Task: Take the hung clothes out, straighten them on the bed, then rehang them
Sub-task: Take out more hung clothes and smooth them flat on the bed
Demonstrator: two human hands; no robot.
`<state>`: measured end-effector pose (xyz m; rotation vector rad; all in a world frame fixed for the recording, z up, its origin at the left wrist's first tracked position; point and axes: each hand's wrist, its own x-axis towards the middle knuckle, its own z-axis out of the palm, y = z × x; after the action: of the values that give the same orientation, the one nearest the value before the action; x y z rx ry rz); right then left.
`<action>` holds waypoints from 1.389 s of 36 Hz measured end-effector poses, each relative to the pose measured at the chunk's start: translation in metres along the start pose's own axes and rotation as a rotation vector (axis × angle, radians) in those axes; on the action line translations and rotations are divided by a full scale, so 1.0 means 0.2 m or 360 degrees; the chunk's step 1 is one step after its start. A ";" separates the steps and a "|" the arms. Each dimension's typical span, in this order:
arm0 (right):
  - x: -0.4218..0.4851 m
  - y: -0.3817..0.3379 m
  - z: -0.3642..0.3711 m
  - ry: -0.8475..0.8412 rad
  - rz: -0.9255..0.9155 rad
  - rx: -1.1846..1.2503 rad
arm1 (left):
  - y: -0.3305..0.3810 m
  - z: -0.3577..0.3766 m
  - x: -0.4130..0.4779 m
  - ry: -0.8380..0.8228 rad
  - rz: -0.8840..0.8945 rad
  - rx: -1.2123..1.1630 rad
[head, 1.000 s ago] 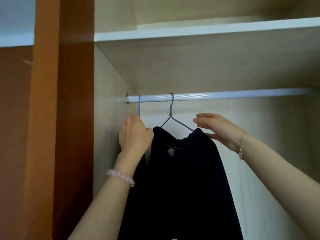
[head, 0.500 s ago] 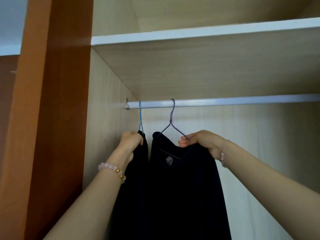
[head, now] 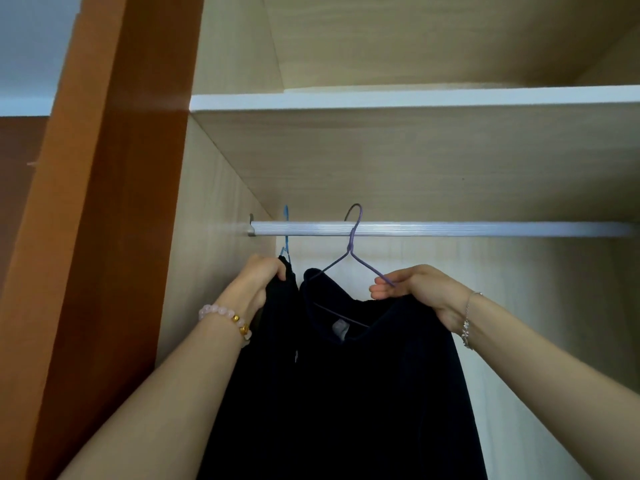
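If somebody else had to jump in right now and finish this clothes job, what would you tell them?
Left hand: gripping the top of the dark garment on the blue hanger.
Right hand: gripping the purple hanger arm and the shoulder of the second dark garment.
Both hooks are over the rail, near its left end.
Done: both gripped.
Left: lift them off, straighten on the bed, rehang.
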<state>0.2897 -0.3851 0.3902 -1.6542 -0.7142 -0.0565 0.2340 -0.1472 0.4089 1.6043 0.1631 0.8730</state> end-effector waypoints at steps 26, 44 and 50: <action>-0.44 0.25 0.01 -0.0033 0.0000 0.0067 | -0.54 0.06 -0.47 -0.0104 -0.0322 -0.0240; -1.66 1.37 0.18 0.0043 0.0799 0.0161 | -1.37 -0.23 -1.71 -0.0473 -0.0830 0.0035; -1.96 1.51 0.20 0.0091 0.0902 0.0071 | -1.46 -0.24 -1.97 -0.0652 -0.0919 0.0189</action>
<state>0.1039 -0.5241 -0.0498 -1.7495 -0.1831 0.3125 0.0321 -0.2560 -0.0285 1.6839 0.3688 0.0876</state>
